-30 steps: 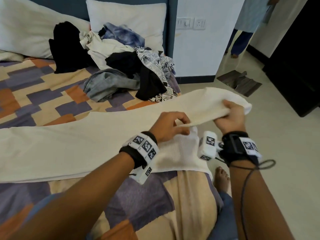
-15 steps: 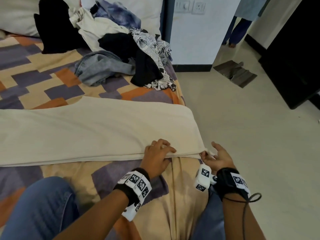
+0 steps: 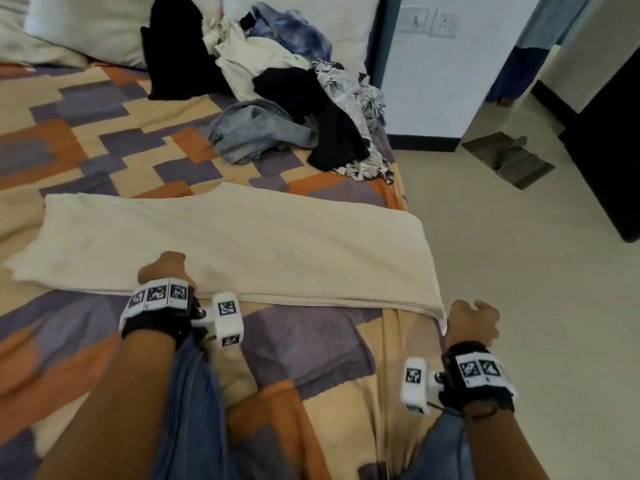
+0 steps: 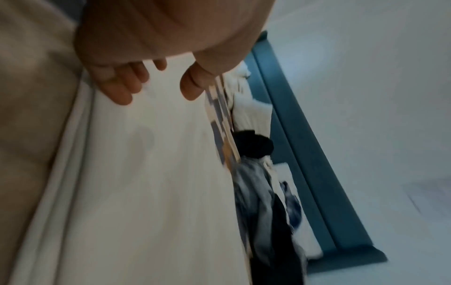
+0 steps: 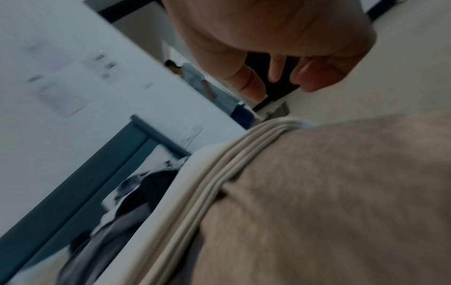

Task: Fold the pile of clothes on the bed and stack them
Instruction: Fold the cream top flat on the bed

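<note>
Patterned bed (image 3: 104,140) carries a folded cream garment (image 3: 242,244) beneath the left hand (image 3: 162,268), fingers (image 4: 122,90) relaxed on it; right hand (image 3: 472,322), loosely curled, empty, hangs beside its corner. Clothes pile (image 3: 284,91) lies beyond.

Bare bedspread (image 3: 104,140) between cream garment (image 3: 242,244) & pile of clothes (image 3: 284,109): open lane for hands across the bed's middle. Pile blocks far right corner, up against the pillows (image 3: 86,32). Near strip of bed in front of garment is free but for a jeans-clad knee (image 3: 187,393). Floor (image 3: 519,271) right of bed is open; dark mat (image 3: 509,159) lies well off by the wall.
</note>
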The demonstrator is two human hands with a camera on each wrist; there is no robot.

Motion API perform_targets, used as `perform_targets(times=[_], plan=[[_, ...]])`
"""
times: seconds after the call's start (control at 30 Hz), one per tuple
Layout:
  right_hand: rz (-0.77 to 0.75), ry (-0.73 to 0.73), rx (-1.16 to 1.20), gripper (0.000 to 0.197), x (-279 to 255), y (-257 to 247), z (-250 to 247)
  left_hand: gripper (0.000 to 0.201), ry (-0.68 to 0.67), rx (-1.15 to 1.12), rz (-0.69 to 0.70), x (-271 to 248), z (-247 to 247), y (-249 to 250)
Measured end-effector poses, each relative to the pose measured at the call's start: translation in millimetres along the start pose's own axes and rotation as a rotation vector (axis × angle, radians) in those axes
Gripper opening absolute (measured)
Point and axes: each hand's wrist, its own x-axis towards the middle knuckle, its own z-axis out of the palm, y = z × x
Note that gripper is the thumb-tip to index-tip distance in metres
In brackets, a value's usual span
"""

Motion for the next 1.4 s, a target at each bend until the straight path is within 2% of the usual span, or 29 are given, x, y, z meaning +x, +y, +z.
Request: perform_targets(times=[0.1, 0.17, 0.23, 0.3, 0.4, 0.47, 0.5, 0.6, 0.63, 0.67, 0.73, 0.8, 0.9, 0.93, 1.0, 1.1, 1.2, 1.27, 1.33, 1.4], plan=[[-0.458, -0.158, -0.101, 0.024, -50.2, 0.7, 30.8, 0.05, 0.073, 0.127, 0.092, 8.5, -51.9, 25.7], [-0.737, -0.294, -0.173, 0.016, -85.9, 0.8, 55.6, 0.051, 0.05, 0.091, 0.024, 31.4, -73.2, 29.2], [-0.954, -0.429, -0.33, 0.012, -121.4, -0.7, 85.6, 0.065, 0.068, 0.069, 0.033, 55.7, -94.9, 33.1], [-1.029, -0.584, -0.632, 0.019, -153.0, -1.9, 111.9, 0.078, 0.104, 0.107, 0.083, 64.9, -109.6, 42.5], [-1.15, -0.722, -1.044, 0.035, -171.6, 0.7, 137.5, 0.082, 0.154, 0.087, 0.049, 67.3, -119.8, 54.5], [-1.19, -0.762, -1.139, 0.039, -171.9, -1.1, 141.9, 0.086, 0.192, 0.116, 0.014, 68.0, -127.1, 55.1], [-1.208, -0.767, -1.148, 0.04, -167.9, -1.1, 142.1, 0.086, 0.167, 0.138, 0.045, 72.3, -129.9, 54.6], [-1.295, -0.754, -1.169, 0.037, -160.2, 3.7, 134.5, 0.067, 0.142, 0.196, 0.065, 90.2, -137.9, 48.6], [-1.342, -0.724, -1.151, 0.033, -157.2, 7.4, 132.7, 0.059, 0.147, 0.239, 0.09, 91.9, -141.8, 44.8], [-1.362, -0.704, -1.106, 0.028, -155.8, 10.6, 131.8, 0.054, 0.129, 0.193, 0.057, 91.9, -141.8, 48.4], [-1.272, -0.69, -0.955, 0.019, -156.4, 14.4, 132.5, 0.047, 0.175, 0.096, 0.009, 103.5, -145.7, 46.5], [-1.2, -0.688, -0.88, 0.015, -155.8, 17.1, 135.8, 0.043, 0.229, 0.213, 0.059, 104.1, -150.7, 49.2], [-1.296, -0.646, -0.89, 0.011, -159.4, 19.7, 138.5, 0.055, 0.402, 0.543, 0.19, 101.9, -156.7, 60.4], [-1.354, -0.617, -0.895, 0.007, -161.8, 21.7, 140.1, 0.058, 0.425, 0.57, 0.206, 98.6, -156.5, 67.2], [-1.443, -0.603, -0.93, 0.013, -166.4, 24.5, 142.6, 0.057, 0.422, 0.532, 0.228, 96.2, -154.2, 78.9], [-1.49, -0.612, -0.752, 0.024, -176.9, 20.0, 142.6, 0.044, 0.294, 0.353, 0.227, 101.5, -156.8, 84.4], [-1.462, -0.7, -0.695, 0.007, -181.0, 23.4, 138.8, 0.044, 0.123, 0.034, 0.076, 119.4, -159.8, 75.2], [-1.445, -0.745, -0.76, 0.029, -179.8, 35.0, 137.8, 0.048, 0.056, -0.118, -0.015, 139.2, -161.6, 66.8], [-1.411, -0.716, -0.873, 0.043, -176.8, 44.8, 139.6, 0.054, 0.076, -0.178, -0.056, 134.3, -159.8, 68.7], [-1.455, -0.631, -0.879, 0.039, -177.0, 49.9, 137.4, 0.047, 0.194, -0.147, 0.041, 133.0, -161.4, 77.0]])
